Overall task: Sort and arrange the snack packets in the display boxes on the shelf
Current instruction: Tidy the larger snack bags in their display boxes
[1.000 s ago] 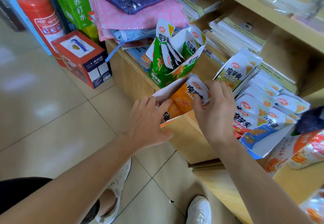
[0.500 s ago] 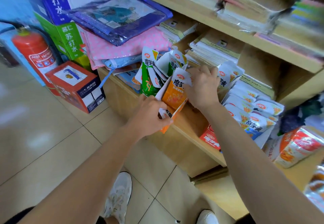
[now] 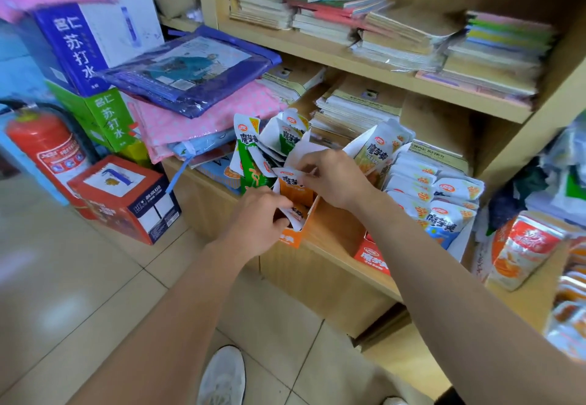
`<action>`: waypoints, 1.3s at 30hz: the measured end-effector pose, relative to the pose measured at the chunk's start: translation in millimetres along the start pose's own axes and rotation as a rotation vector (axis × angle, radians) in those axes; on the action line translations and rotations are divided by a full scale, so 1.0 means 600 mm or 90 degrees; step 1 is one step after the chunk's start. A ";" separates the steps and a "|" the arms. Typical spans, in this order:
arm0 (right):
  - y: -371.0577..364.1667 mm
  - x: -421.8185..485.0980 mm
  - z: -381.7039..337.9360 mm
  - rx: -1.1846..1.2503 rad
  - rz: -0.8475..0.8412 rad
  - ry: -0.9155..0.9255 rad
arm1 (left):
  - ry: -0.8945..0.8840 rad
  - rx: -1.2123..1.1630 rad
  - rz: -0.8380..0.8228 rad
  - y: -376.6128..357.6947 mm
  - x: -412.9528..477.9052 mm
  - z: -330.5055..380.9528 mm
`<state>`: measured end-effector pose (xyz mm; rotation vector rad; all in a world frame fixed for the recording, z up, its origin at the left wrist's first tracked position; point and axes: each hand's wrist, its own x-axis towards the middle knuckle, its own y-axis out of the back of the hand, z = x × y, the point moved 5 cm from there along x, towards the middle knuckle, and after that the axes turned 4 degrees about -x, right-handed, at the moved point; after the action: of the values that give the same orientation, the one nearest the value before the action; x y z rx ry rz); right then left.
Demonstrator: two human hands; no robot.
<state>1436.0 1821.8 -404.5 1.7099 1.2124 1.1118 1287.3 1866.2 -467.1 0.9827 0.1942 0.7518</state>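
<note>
An orange display box (image 3: 296, 237) stands at the front edge of the wooden shelf (image 3: 336, 257). My left hand (image 3: 257, 221) grips its near side, fingers curled over the rim. My right hand (image 3: 333, 179) pinches the top of an orange snack packet (image 3: 293, 187) standing in that box. Just behind is a green display box (image 3: 250, 167) with green packets sticking up unevenly. To the right, a white-and-blue box (image 3: 444, 224) holds several white packets in rows. A red box (image 3: 372, 257) lies flat at the shelf edge under my right forearm.
Stacks of notebooks (image 3: 358, 110) fill the shelf behind the boxes and the shelf above. Pink and blue wrapped goods (image 3: 196, 87) lie left of the green box. On the floor stand a red carton (image 3: 126, 195) and a fire extinguisher (image 3: 47, 144). Orange snack bags (image 3: 523, 246) lie at far right.
The camera has tilted up toward the shelves. My right hand came from the shelf's back to the top of the orange packet. My left hand stays on the orange box.
</note>
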 end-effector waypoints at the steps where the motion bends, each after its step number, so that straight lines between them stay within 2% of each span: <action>1: -0.003 -0.004 -0.005 -0.004 -0.022 0.007 | -0.010 0.007 0.007 -0.001 -0.002 0.002; 4: -0.006 -0.015 -0.019 -0.009 -0.039 0.017 | -0.038 0.006 0.044 0.004 -0.010 0.011; 8: 0.004 -0.024 -0.027 -0.013 0.004 0.027 | -0.028 -0.042 0.109 0.017 -0.022 0.009; 12: 0.008 -0.026 -0.028 0.037 0.016 0.036 | -0.008 -0.131 0.256 0.059 -0.028 0.019; 14: 0.007 -0.028 -0.030 0.066 0.009 0.039 | 0.023 -0.138 0.286 0.072 -0.027 0.028; 23: 0.012 -0.030 -0.029 0.167 -0.054 -0.006 | 0.121 -0.112 0.310 0.090 -0.033 0.031; 27: 0.005 -0.024 -0.016 0.228 -0.050 -0.040 | 0.132 -0.127 0.320 0.087 -0.035 0.020; 31: 0.003 -0.026 -0.006 0.257 -0.045 -0.051 | 0.195 -0.174 0.363 0.084 -0.036 0.001; 35: -0.002 -0.035 -0.006 0.295 -0.048 -0.039 | 0.173 -0.236 0.368 0.088 -0.034 0.009; 39: -0.003 -0.035 0.008 0.328 -0.001 -0.038 | 0.147 -0.277 0.365 0.082 -0.018 0.019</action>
<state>1435.9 1801.5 -412.6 2.0987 1.5536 0.7777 1261.1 1867.4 -422.9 0.5286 -0.0597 1.3697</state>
